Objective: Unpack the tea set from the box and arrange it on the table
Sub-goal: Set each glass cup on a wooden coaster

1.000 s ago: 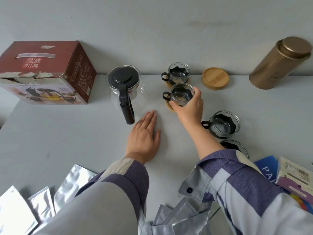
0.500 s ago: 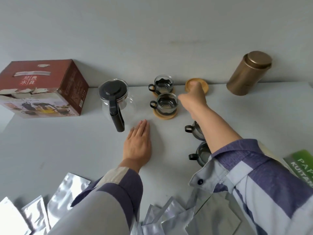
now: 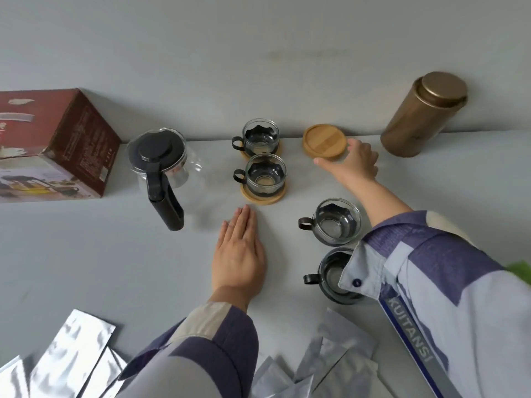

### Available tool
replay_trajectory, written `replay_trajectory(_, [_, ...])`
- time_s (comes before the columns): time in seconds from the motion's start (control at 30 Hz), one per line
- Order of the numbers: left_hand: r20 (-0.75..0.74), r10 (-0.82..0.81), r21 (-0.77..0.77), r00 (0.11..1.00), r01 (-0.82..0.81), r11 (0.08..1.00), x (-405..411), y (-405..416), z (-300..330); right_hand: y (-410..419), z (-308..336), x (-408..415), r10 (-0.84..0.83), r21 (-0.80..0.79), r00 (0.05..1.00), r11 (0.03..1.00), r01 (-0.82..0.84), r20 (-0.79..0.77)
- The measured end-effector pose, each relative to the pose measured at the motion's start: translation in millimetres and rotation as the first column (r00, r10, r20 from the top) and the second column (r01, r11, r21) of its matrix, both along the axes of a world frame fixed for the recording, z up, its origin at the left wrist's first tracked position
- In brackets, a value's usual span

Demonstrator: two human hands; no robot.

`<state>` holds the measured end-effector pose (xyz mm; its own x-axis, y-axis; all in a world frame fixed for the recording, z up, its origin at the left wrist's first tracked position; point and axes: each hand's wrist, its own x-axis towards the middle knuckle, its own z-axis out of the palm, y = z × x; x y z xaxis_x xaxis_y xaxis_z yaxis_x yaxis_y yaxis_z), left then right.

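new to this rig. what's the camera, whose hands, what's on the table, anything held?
No machine: one camera on a person's head looks down at their bare hands. The left hand lies flat on the grey table. The right hand reaches to a bare wooden coaster, fingers at its edge; a firm grip isn't clear. Also there: a glass teapot, four glass cups, two already on coasters, the set's box, a gold tin and foil pouches.

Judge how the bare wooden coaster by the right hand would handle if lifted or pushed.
The coaster looks stiff and probably light: thin wood. Lying flat, it should slide, not roll or tip. The right hand grips its rim.
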<state>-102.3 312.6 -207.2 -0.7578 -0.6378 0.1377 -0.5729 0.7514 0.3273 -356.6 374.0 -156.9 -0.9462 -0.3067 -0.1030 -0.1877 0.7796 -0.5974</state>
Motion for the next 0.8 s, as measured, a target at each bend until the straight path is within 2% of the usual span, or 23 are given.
replay_trajectory(0.17, [0.002, 0.007, 0.009, 1.000, -0.007, 1.000, 1, -1, -2, -19, -8, -13, -0.032, 0.079, 0.999, 0.996, 0.034, -0.032])
replay_trajectory(0.33, [-0.004, 0.012, 0.008, 1.000, -0.012, 1.000, 1, -1, -3, -20, -10, -16, -0.032, 0.067, 0.999, 0.997, 0.035, -0.040])
replay_trajectory(0.43, [-0.005, 0.018, 0.003, 1.000, -0.018, 1.000, 1, -1, -4, -16, -3, -19, -0.027, -0.005, 0.999, 1.000, 0.027, 0.041])
replay_trajectory(0.53, [-0.005, 0.015, -0.009, 1.000, -0.015, 1.000, 1, -1, -5, -1, 6, -22, 0.067, -0.116, 0.985, 0.992, -0.049, 0.160])
replay_trajectory(0.63, [-0.007, 0.019, -0.013, 1.000, -0.019, 1.000, 1, 0, -5, 28, 15, -17, 0.274, -0.250, 0.894, 0.949, -0.192, 0.354])
replay_trajectory(0.73, [-0.015, 0.025, -0.008, 1.000, -0.025, 1.000, 0, 1, -5, 57, 18, -9, 0.374, -0.262, 0.848, 0.921, -0.290, 0.375])
replay_trajectory(0.8, [-0.019, 0.023, -0.005, 1.000, -0.024, 1.000, 0, 2, -4, 68, 13, -6, 0.359, -0.243, 0.857, 0.928, -0.284, 0.370])
